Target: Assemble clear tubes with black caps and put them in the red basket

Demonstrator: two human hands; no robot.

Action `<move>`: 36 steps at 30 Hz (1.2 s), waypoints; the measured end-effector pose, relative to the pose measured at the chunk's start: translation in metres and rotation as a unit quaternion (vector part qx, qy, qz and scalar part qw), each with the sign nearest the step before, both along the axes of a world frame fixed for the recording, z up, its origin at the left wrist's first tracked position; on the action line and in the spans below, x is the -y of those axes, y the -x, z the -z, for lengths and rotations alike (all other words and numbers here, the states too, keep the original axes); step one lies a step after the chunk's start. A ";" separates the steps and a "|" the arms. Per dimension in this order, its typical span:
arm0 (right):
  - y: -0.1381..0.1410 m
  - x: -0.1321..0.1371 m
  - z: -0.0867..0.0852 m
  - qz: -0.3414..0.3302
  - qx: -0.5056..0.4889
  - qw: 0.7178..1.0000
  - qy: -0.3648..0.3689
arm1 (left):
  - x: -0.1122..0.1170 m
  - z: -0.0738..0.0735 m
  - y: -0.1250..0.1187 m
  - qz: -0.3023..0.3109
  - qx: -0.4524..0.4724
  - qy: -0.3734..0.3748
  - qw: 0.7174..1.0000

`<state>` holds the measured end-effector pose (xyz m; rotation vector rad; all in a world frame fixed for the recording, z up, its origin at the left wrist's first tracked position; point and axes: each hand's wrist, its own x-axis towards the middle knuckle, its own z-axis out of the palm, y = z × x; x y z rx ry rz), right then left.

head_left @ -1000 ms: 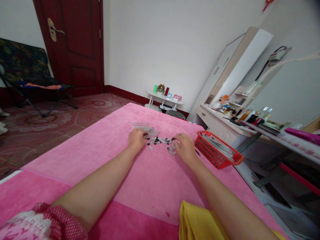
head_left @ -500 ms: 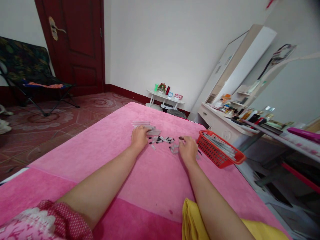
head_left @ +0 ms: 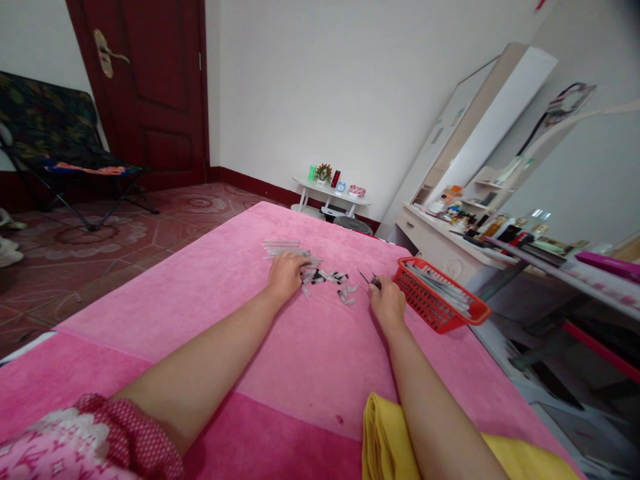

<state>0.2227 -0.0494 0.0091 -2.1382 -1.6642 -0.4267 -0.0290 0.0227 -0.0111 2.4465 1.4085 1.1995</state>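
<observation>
Head view: pink plush cloth covers the table, with a maroon door beyond. Taking the cluster of black-and-clear cap-like pieces as the clock's centre, one table edge slants from 11 o'clock down towards 9, and the far edge runs from 11 to 2. Broad open cloth lies between the forearms at 6 o'clock and outside the left forearm at 9. At 3 o'clock an orange-red basket of pale sticks stands near the right edge; folded yellow cloth lies at 5.

Clear tubes lie at 10 o'clock. At 9, the left hand curls over their near end; whether its fingers clamp one, I cannot tell. At 4, the right hand has its fingers closed on a slim dark stick.

Half a second ago that hand was nearer the caps, and a dark stick lay beside the basket; that spot now shows cloth.
</observation>
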 end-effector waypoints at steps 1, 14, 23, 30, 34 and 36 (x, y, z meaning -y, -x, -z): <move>0.008 0.001 -0.003 -0.047 -0.004 0.999 -0.017 | 0.000 0.000 -0.001 0.005 0.001 -0.002 1.000; 0.050 0.006 -0.017 -0.188 0.035 0.981 -0.019 | 0.006 -0.003 -0.006 0.056 -0.011 -0.016 0.998; 0.046 0.006 -0.017 -0.192 0.034 0.981 -0.021 | 0.005 -0.001 -0.005 0.068 -0.001 -0.017 0.998; 0.046 0.006 -0.017 -0.184 0.047 0.982 -0.018 | 0.005 -0.001 -0.005 0.073 -0.003 -0.018 0.997; 0.049 0.008 -0.020 -0.201 0.061 0.978 -0.016 | 0.009 -0.004 -0.006 0.089 -0.036 -0.033 0.995; 0.051 0.008 -0.021 -0.208 0.065 0.976 -0.014 | 0.010 -0.005 -0.007 0.099 -0.048 -0.040 0.993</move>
